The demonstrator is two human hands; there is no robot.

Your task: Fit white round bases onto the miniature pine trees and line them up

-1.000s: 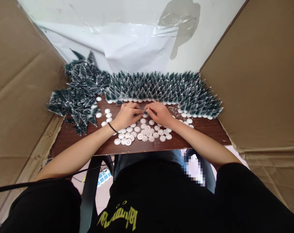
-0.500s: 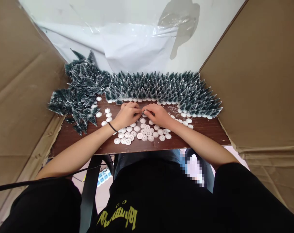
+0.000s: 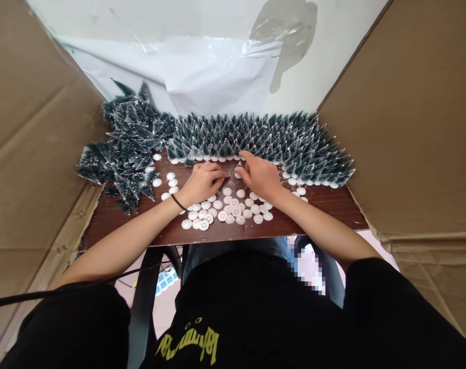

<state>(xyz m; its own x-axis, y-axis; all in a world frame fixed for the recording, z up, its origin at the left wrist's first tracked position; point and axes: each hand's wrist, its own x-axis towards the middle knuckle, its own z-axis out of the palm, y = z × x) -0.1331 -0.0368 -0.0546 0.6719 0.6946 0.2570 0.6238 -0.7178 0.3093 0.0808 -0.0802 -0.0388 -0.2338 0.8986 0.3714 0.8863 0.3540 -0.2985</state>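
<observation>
My right hand (image 3: 260, 175) is open at the middle of the table, its thumb and index finger apart. At its thumb tip stands a small miniature tree (image 3: 239, 166) on a white round base, partly covered by the thumb. To the left, my left hand (image 3: 202, 181) is closed, fingers curled and thumb against the index finger; what it pinches, if anything, is hidden. Loose white round bases (image 3: 228, 208) lie in front of and between both hands. Behind them, upright snowy miniature trees (image 3: 233, 134) stand in dense rows on white bases.
A heap of snowy tree tops (image 3: 130, 125) without visible bases lies at the left on the brown table (image 3: 163, 233). Cardboard walls (image 3: 405, 113) close in both sides. A white sheeted wall (image 3: 217, 66) rises behind. A black cable (image 3: 44, 295) runs past the left arm.
My right hand has moved right, away from the left hand, and its fingers have spread. A small tree on a base now shows beside its thumb. My left hand has hardly moved.
</observation>
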